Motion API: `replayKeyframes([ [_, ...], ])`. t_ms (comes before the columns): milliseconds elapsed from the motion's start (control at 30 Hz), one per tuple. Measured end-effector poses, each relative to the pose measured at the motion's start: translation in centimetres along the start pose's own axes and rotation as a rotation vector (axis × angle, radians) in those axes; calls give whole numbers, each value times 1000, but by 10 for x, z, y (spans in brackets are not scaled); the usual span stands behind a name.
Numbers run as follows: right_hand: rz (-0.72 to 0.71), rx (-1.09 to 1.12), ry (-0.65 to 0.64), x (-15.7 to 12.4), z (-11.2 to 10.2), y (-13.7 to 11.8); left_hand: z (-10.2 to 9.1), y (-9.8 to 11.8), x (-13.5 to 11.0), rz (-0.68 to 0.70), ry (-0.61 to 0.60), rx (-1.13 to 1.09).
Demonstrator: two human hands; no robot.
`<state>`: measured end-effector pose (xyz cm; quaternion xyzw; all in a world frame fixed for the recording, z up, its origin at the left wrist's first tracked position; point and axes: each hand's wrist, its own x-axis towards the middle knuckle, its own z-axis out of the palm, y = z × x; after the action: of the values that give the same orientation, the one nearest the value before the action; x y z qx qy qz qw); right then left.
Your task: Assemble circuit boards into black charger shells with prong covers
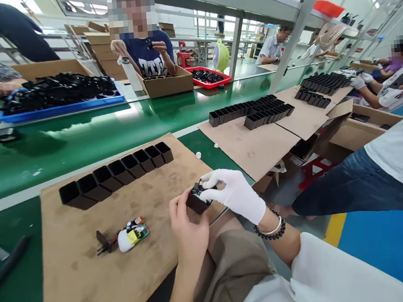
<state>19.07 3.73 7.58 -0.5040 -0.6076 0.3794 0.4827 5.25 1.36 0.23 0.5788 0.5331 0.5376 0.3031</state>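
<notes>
Head camera view shows the person's bare left hand [189,220] and white-gloved right hand [231,193] working together on one black rectangular plastic case [196,205], near the right edge of a brown cardboard sheet [73,261]. The left thumb and fingers are clamped on the sides of this case. The right thumb and fingertips are close to each other at the case's opening, where a part of a green circuit board [195,192] is visible; one cannot tell if they pinch the board or only press it. It is also not possible to tell if the case rests on the cardboard. The right wrist wears a black bead bracelet [281,231].

On the same sheet, to the left of the hands, lies a loose circuit board with white, yellow and orange parts [133,234], joined by wires to a black plug piece [104,243]. Behind it stands a slanting row of black open-topped cases [121,174]. Further right, a second cardboard sheet [234,143] carries more rows of such black cases. Across the green work surface [97,136], a co-worker in a dark blue shirt [147,61] holds a small black piece [149,44] above an open cardboard box [169,85], between a blue tray [64,109] and a red tray [213,85], both filled with black parts
</notes>
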Motion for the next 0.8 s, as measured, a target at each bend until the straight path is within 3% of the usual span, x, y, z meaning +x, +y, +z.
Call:
replayKeyframes([
  [100, -120, -323, 65, 0, 20, 12, 9, -7, 4, 73, 43, 121],
  [233, -165, -656, 130, 1, 41, 28, 8, -15, 4, 92, -1, 203],
  [467, -147, -816, 81, -2, 39, 25, 7, -19, -3, 102, -9, 245],
  [633, -292, -967, -52, -11, 38, 20, -4, -21, -5, 52, 24, 201],
  [700, -367, -967, -102, -11, 37, 22, -17, -22, 1, -17, -86, 123],
  [800, -430, -872, -118, -9, 33, 28, -34, -20, 13, -140, -380, -93],
])
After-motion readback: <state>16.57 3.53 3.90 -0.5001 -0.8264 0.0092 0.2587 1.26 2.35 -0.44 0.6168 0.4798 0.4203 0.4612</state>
